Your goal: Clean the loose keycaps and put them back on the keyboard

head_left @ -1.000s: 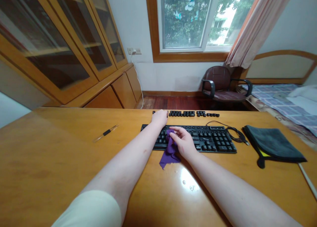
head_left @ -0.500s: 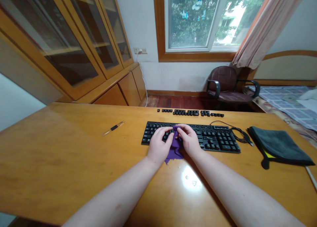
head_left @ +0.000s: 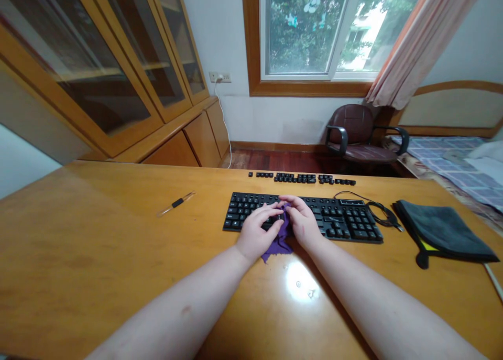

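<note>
A black keyboard (head_left: 338,222) lies on the wooden desk (head_left: 98,244). Both hands meet over its middle-left keys with a small purple cloth (head_left: 278,246) between them. My left hand (head_left: 257,233) has its fingers curled onto the cloth and the keys. My right hand (head_left: 301,221) pinches the top of the cloth against the keyboard. The cloth's lower corner hangs onto the desk in front of the keyboard. A row of loose black keycaps (head_left: 302,178) lies along the desk's far edge behind the keyboard.
A folded dark grey cloth (head_left: 444,233) with a yellow inner layer lies at the right, beside the keyboard's coiled cable (head_left: 377,209). A thin pen-like tool (head_left: 176,203) lies at the left. Beyond the desk stand a brown chair (head_left: 359,137), a cabinet and a bed.
My left hand came back from the keycap row at the far edge and joined my right hand on the purple cloth. Since then both hands barely shifted.
</note>
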A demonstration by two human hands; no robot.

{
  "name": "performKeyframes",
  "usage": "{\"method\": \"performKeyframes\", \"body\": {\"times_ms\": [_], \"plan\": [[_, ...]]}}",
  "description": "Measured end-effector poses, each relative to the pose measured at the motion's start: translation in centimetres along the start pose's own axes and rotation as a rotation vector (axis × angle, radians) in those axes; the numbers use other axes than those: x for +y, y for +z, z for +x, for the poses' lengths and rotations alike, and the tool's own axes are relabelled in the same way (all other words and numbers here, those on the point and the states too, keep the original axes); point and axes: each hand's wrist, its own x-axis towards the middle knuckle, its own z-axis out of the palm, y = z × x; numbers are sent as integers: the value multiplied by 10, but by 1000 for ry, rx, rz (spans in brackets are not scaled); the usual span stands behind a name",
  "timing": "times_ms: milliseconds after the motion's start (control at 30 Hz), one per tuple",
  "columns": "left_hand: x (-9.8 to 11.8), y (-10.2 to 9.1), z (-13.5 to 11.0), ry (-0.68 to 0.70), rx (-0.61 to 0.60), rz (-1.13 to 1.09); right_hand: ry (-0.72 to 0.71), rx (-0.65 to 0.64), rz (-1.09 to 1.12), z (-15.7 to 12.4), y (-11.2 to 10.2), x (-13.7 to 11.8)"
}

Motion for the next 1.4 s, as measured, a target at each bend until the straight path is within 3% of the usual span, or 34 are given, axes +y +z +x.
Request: {"method": "performKeyframes", "body": {"times_ms": [233,400,533,767,1100,1233,1400], "plan": [[0,0,3,-70,17,-45,-14,35,-6,3,-1,1],[-11,0,6,-104,-36,-205,-10,2,57,4,-2,1],[-16,0,8,-185,-44,-196,44,18,27,4,-1,0],[-8,-2,7,-105,-87,-168,13,-17,-9,1,0,-5],[-13,-1,8,-139,229,-204,64,-80,70,6,-2,5],[-14,-1,7,-94,250,-162,90,-128,25,5,-3,3],[-14,-1,7,-69,220,-118,104,-11,190,6,-4,2]]}}
